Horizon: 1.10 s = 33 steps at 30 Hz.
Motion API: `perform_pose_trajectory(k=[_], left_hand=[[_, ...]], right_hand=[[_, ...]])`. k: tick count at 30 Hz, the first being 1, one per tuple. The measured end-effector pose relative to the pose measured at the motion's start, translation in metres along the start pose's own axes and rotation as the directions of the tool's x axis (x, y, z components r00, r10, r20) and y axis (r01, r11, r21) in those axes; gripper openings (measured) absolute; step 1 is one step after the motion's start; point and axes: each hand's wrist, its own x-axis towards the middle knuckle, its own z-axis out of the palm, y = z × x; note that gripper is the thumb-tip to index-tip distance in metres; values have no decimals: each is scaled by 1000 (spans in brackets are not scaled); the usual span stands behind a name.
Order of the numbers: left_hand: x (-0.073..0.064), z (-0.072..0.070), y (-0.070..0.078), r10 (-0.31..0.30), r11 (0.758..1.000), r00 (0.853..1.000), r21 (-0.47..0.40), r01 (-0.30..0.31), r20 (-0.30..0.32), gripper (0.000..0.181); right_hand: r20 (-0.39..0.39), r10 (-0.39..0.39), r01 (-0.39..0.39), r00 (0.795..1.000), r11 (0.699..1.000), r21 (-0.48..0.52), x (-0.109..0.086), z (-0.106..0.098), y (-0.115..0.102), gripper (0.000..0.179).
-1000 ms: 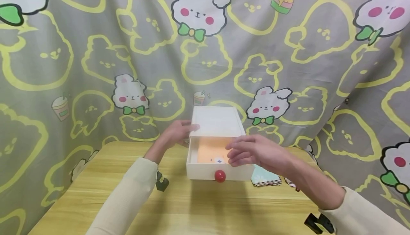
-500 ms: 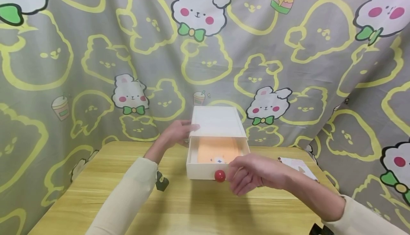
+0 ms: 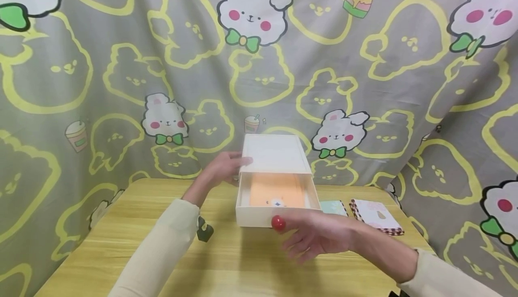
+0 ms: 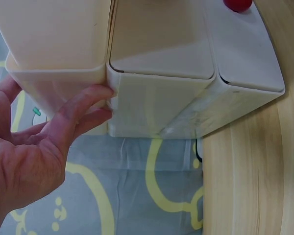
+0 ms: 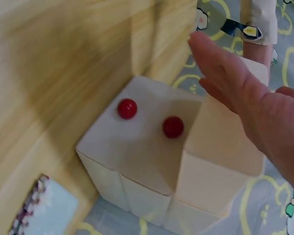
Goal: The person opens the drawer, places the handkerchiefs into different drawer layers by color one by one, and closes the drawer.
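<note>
A white drawer cabinet [image 3: 273, 153] stands on the wooden table, its top drawer [image 3: 252, 217] pulled out towards me. Inside lies a folded orange cloth [image 3: 277, 189] with a small printed face. My left hand [image 3: 224, 169] touches the cabinet's left side; in the left wrist view its fingertips [image 4: 105, 93] press near the seam between two drawer tiers. At the drawer's front, my right hand [image 3: 323, 232] is right by the red ball knob [image 3: 278, 223], fingers loosely extended. In the right wrist view this hand hides that knob, while two lower red knobs [image 5: 127, 108] show.
Right of the cabinet lie a folded light-blue cloth [image 3: 333, 207] and a white-and-pink cloth [image 3: 376, 214] with a checked edge. A patterned grey curtain [image 3: 263, 90] hangs directly behind the table [image 3: 202, 261]. A black wrist mount [image 3: 205, 229] sits below the left sleeve.
My right hand has moved down from over the drawer's right side to the front by the red knob, uncovering the cloths on the right. The left hand and drawer stay put.
</note>
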Motion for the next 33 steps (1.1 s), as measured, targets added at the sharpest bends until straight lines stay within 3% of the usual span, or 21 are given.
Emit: perform_pose_trajectory(k=[11,24,33], left_hand=[[-1,0,1,-6,1000,1000,5,6,-6,73],[0,0,0,-8,1000,1000,7,8,-17,75],[0,0,0,-17,1000,1000,-21,17,-4,75]], right_hand=[[30,-114,108,993,981,161,10,2,5,48],[-63,-144,153,988,969,191,24,-5,3,45],[-82,-153,167,985,961,218,38,-14,1,40]])
